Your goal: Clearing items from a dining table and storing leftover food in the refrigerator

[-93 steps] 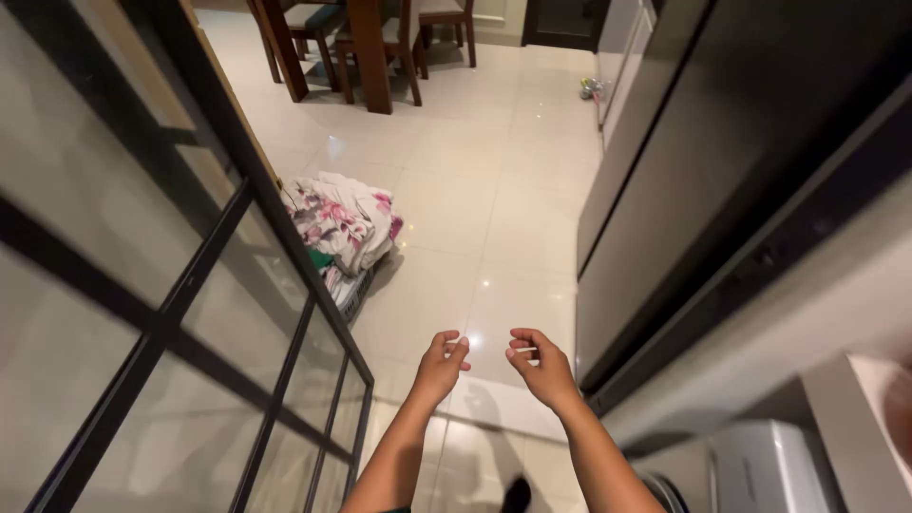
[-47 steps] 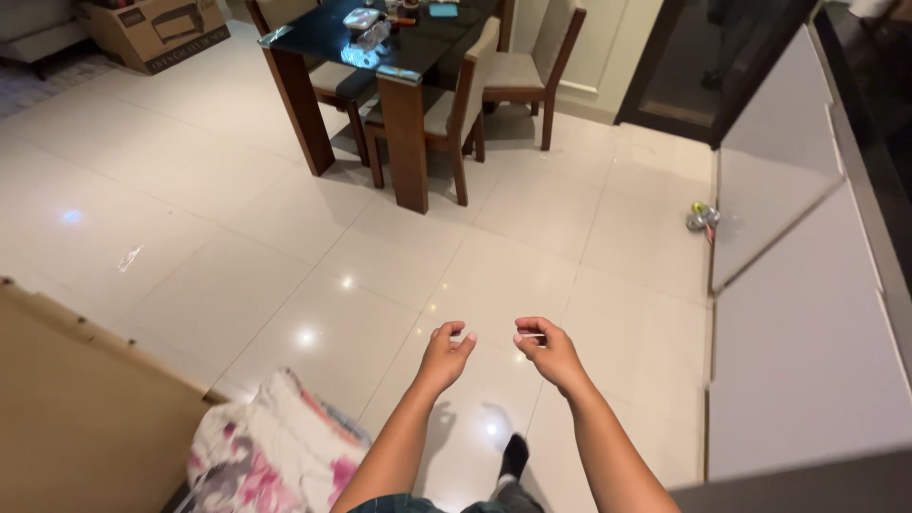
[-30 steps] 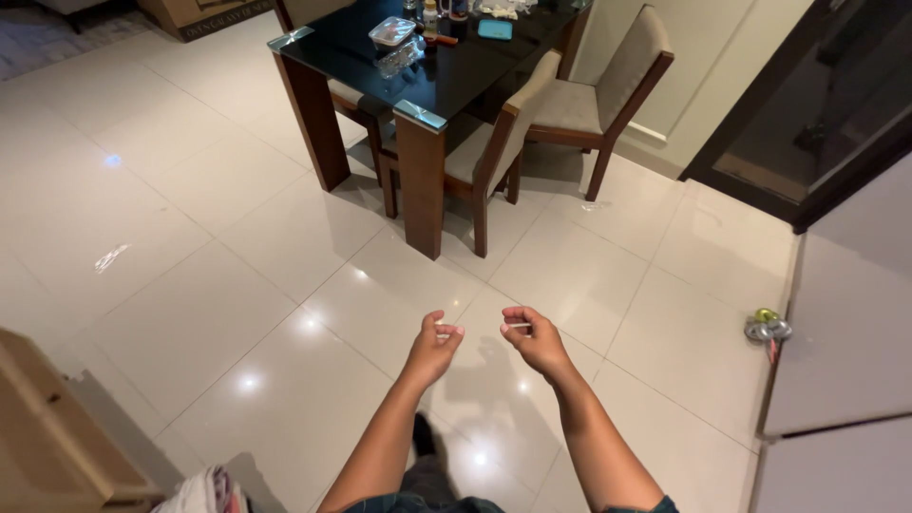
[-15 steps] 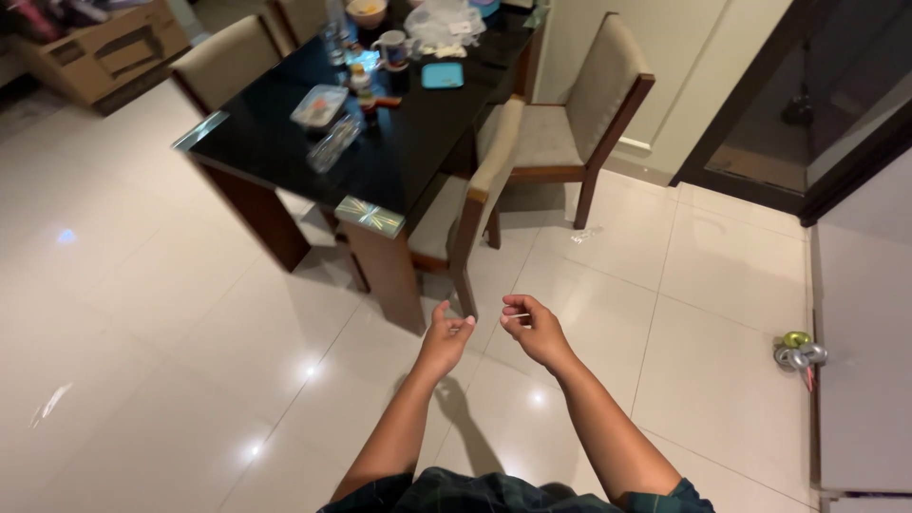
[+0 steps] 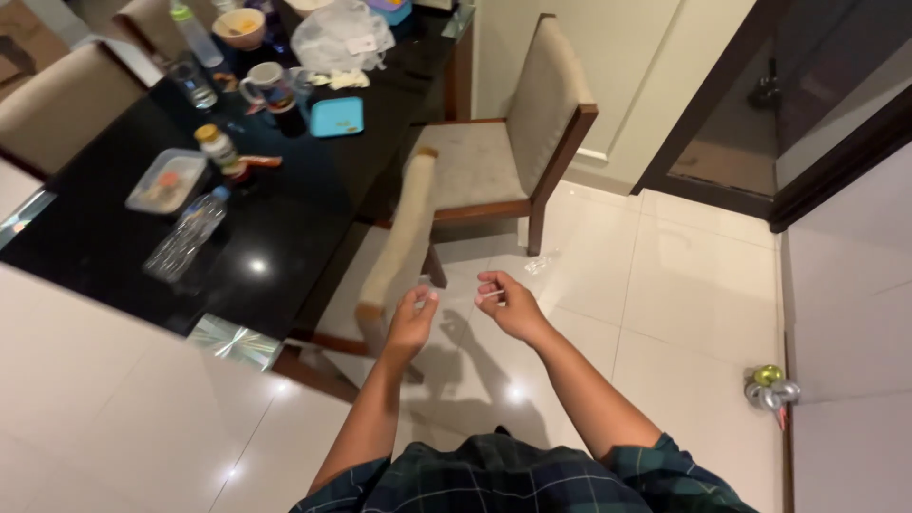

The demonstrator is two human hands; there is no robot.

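Pinched in our right hand (image 5: 511,306) grip: thin white stick (image 5: 490,295) | left hand (image 5: 413,323) grip loosely curled, empty | chair (image 5: 404,237) just ahead, beside black counter (image 5: 285,218)

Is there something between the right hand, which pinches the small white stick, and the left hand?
Nothing visible stands between them. The right hand pinches the small white stick, whose free end points at the left hand; in the gap only the tiled floor below shows.

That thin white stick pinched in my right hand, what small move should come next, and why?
Probably bring the left hand across to pinch the thin white stick's free end: the right hand holds it by fingertips only, and the left hangs open, close beside it.
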